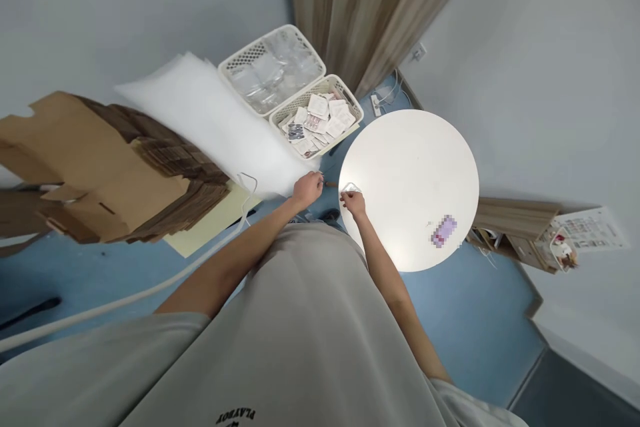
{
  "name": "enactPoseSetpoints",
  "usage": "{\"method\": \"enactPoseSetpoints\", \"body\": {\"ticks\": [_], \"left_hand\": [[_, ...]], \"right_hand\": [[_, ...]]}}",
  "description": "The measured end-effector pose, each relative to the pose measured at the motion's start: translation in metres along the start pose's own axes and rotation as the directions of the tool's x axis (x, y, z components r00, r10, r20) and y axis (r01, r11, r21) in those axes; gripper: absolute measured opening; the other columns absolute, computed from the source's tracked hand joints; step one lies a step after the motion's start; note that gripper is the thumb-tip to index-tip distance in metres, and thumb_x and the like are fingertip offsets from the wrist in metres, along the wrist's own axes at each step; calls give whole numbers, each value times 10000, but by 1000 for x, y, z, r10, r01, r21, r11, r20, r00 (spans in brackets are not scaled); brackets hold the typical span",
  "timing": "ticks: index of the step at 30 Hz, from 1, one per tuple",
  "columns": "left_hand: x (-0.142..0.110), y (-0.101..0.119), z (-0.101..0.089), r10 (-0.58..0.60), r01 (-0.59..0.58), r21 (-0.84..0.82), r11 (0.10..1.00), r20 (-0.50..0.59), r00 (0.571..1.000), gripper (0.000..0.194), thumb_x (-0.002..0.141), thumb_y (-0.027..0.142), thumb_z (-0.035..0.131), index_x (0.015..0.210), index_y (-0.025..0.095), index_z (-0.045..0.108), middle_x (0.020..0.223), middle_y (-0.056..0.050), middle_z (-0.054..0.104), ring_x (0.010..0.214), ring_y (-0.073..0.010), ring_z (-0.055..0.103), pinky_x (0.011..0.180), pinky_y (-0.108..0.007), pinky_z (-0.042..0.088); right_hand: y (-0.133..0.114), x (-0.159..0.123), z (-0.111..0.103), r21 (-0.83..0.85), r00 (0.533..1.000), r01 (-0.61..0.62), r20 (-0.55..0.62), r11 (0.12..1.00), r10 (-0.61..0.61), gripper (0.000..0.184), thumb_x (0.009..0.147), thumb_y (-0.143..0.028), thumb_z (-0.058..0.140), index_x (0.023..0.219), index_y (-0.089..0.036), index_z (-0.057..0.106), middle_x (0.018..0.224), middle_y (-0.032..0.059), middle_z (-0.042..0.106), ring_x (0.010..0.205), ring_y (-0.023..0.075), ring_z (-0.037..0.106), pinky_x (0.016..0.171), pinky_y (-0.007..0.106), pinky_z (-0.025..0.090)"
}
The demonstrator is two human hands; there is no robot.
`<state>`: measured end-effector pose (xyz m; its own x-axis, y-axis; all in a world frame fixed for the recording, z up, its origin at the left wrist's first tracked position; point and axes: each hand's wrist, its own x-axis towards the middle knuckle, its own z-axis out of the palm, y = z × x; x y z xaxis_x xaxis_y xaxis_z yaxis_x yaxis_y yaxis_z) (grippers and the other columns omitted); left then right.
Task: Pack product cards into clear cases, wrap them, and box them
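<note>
My right hand point(354, 203) is over the near-left rim of a round white table point(415, 167), its fingers pinched together at a small clear-and-white packet point(351, 187). The packet lies flat by the table's edge, partly under that hand. Just off the table, to the left, my left hand point(309, 189) is closed, with fingers curled; whatever it may hold is too small to make out. A short brown stick-like part point(331, 184) shows between this hand and the table; I cannot tell whether they touch.
A white basket of printed packets point(317, 121) and another of clear plastic bags point(275, 70) stand ahead, left of the table. White foam sheeting point(215, 117) and stacked flat cardboard point(100, 160) lie to the left. A blurred purple item point(444, 231) is on the table.
</note>
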<state>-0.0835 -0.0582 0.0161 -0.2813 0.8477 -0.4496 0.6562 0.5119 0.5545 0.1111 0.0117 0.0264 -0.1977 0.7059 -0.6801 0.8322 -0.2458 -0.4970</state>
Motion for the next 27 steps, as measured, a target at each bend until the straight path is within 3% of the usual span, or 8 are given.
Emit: {"method": "enactPoseSetpoints", "body": {"ticks": [4,7,9,11,15,24,27], "left_hand": [[-20,-28,-32,11,-8,18,1000,-162,987,260,1029,289,514,1174,212,715,1232,-140,715,1178,-322,668,996,-421,546],[-26,-58,-52,-62,78,39,996,-310,949,333,998,280,561,1295,168,661,1392,-203,632,1354,-385,556,1116,-497,481],[-27,-78,-61,-123,146,39,989,-348,929,444,965,258,604,1392,135,600,1519,-235,546,1445,-415,473,1167,-530,433],[-26,-96,-67,-166,189,42,981,-322,932,526,938,225,625,1448,116,551,1584,-249,489,1477,-430,435,1184,-540,409],[-27,-117,-73,-198,216,74,974,-198,960,489,955,168,562,1442,119,559,1478,-244,579,1400,-423,503,1152,-525,421],[-32,-130,-75,-171,180,99,979,-88,981,391,1010,112,417,1293,142,685,1270,-222,685,1230,-376,598,1058,-491,464],[-35,-132,-74,-142,148,60,987,-93,986,395,1015,119,429,1315,148,684,1283,-225,670,1247,-381,585,1057,-500,465]], "right_hand": [[-34,6,11,-77,993,120,24,990,-119,299,1009,-355,582,892,-206,814,962,58,837,808,196,777,852,286,587],[-60,7,21,-86,982,188,47,978,-185,278,1000,-368,589,958,-221,821,969,50,837,883,213,782,872,296,587],[-78,6,28,-94,972,231,64,968,-226,263,998,-367,595,971,-227,816,976,44,838,921,217,780,885,296,585],[-95,5,35,-99,961,270,85,958,-262,251,998,-357,599,978,-224,810,982,43,838,947,219,779,905,298,582],[-125,2,47,-112,949,306,119,945,-293,244,1007,-354,606,1013,-213,805,981,44,836,963,219,780,941,303,576],[-164,-1,65,-172,939,326,174,929,-297,255,1038,-369,597,1062,-210,796,1017,52,835,925,227,785,903,300,584],[-173,-1,71,-163,932,344,179,925,-315,257,1039,-367,593,1054,-206,793,1013,52,833,914,222,784,904,299,582]]}}
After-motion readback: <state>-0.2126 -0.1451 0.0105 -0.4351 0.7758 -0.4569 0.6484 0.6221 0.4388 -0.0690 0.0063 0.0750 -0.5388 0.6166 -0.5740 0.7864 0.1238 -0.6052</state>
